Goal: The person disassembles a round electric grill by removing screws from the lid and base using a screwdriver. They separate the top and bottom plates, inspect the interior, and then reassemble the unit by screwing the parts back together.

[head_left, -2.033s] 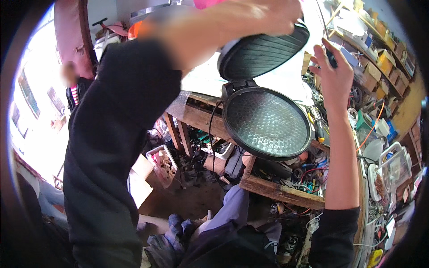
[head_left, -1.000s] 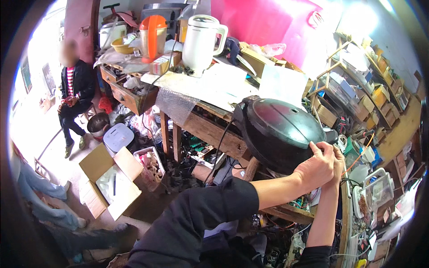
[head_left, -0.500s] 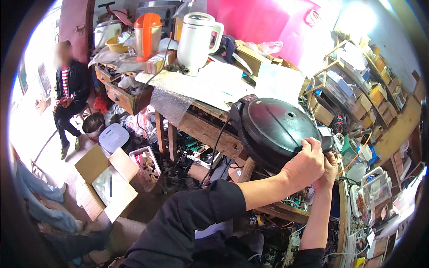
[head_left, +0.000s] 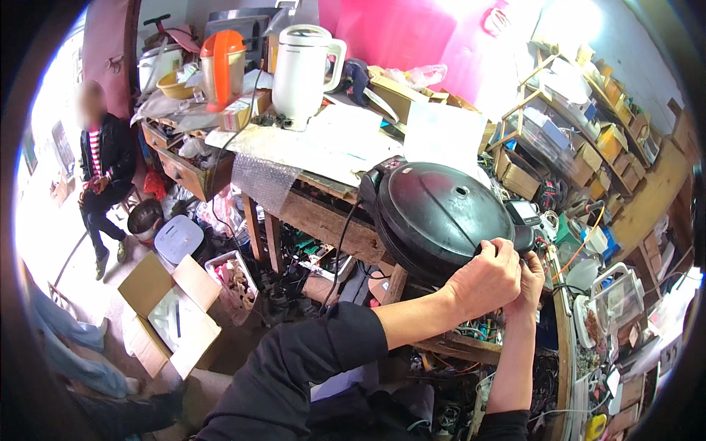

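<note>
A black round electric griddle [head_left: 448,209] with a domed lid lies tilted at the worktable's front right corner. My left hand [head_left: 483,278] is at the near right part of its rim, with fingers bent together in a pinch close to the handle side. Right beside it is my right hand [head_left: 531,283], its fingertips also drawn together near the griddle's handle [head_left: 523,238]. Whatever sits between the fingers is too small or hidden to make out. A black cord [head_left: 346,242] hangs from the griddle's left side.
A white jug-shaped appliance [head_left: 303,73] and an orange-lidded jug [head_left: 223,70] stand on the worktable [head_left: 287,154]. An open cardboard box [head_left: 206,345] is on the floor at left. A person [head_left: 103,162] sits at far left. Cluttered shelves [head_left: 581,125] stand at right.
The whole view has shifted slightly, so things appear further left. My hands stay at the griddle's rim, with the fingers a little changed in pose.
</note>
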### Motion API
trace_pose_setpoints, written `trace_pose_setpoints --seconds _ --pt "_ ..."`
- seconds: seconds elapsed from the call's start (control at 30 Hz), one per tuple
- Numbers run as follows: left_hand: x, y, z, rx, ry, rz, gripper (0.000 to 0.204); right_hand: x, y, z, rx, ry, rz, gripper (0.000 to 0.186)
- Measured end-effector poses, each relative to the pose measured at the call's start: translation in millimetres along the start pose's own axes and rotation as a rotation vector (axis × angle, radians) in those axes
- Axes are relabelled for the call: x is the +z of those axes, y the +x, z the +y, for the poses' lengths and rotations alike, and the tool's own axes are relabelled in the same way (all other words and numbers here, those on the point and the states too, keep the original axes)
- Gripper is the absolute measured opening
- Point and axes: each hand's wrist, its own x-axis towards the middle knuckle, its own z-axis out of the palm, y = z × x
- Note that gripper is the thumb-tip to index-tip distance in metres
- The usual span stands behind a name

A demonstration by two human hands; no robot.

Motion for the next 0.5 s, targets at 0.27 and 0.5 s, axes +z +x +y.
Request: trace_pose_setpoints --seconds 0.27,0.5 --pt "12 0 -1 0.009 -0.063 0.139 0.029 6 -4 1 -0.007 -0.033 0.021 0.015" --pt "12 0 -1 0.009 -0.055 0.135 0.031 3 2 7 -0.023 -0.078 0.010 0.018"
